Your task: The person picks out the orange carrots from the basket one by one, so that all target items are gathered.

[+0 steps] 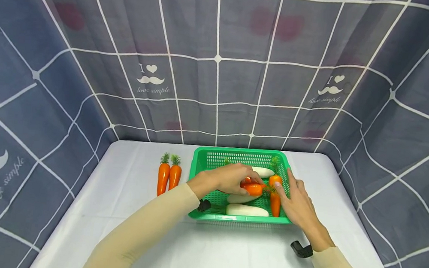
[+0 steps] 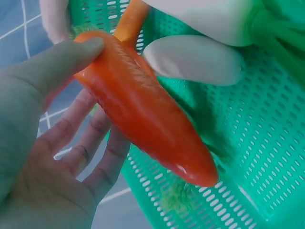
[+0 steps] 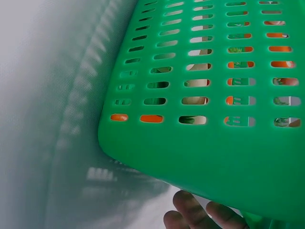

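Observation:
My left hand (image 1: 230, 176) reaches over the green basket (image 1: 194, 162) and pinches an orange carrot (image 2: 147, 109) between thumb and fingers. In the left wrist view the thumb presses its thick end, and the tapered tip points away. My right hand (image 1: 301, 202) straddles the basket's right rim, thumb inside and fingers along the outer wall. Only some of its fingertips (image 3: 188, 207) show in the right wrist view, at the basket's edge. Inside the basket lie white radishes (image 1: 247, 211) and, by the right wall, carrots (image 1: 275, 204) with green tops.
Two carrots (image 1: 163, 178) with leafy tops lie side by side on the white tablecloth (image 1: 133, 173), left of the basket. Grey checked curtains (image 1: 188, 79) enclose the table at the back and both sides. A black wrist camera mount (image 1: 301, 249) sits on the right wrist.

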### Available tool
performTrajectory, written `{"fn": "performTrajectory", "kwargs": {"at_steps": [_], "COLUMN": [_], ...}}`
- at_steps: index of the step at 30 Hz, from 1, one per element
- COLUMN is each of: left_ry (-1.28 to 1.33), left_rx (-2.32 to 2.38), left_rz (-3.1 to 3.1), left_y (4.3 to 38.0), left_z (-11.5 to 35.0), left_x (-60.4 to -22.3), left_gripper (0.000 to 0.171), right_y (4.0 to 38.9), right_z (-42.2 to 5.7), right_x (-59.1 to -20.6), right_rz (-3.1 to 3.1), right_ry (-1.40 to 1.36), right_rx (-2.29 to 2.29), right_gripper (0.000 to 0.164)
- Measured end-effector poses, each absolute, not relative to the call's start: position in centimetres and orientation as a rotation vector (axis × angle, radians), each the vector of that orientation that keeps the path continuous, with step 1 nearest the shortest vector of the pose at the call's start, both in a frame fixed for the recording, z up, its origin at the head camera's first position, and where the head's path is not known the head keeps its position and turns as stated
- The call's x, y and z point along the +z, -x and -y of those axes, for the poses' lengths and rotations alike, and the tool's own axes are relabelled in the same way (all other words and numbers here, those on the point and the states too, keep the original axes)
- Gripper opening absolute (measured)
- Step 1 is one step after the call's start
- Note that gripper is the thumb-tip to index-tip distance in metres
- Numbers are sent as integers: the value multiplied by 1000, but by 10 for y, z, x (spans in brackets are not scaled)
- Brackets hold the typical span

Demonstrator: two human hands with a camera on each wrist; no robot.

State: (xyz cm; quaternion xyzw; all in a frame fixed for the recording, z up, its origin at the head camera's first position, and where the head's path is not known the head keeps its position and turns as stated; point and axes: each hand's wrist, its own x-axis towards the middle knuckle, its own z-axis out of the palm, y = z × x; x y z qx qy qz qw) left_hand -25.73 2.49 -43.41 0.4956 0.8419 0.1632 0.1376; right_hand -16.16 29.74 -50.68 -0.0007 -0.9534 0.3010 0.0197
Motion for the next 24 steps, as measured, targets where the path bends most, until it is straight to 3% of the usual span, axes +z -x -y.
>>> {"fn": "performTrajectory", "kwargs": {"at_steps": [24], "left_ry": [-1110], "left_rx": [936], "left_rz": [-2734], "left_y": [252], "left_z": [59], "left_x": [-409], "left_gripper": [55], "right_y": [163], "right_z": [-300], "right_x": [-509], "right_rz": [2938], "right_ry": [11], "right_rx": [946], "right_gripper": [88]}}
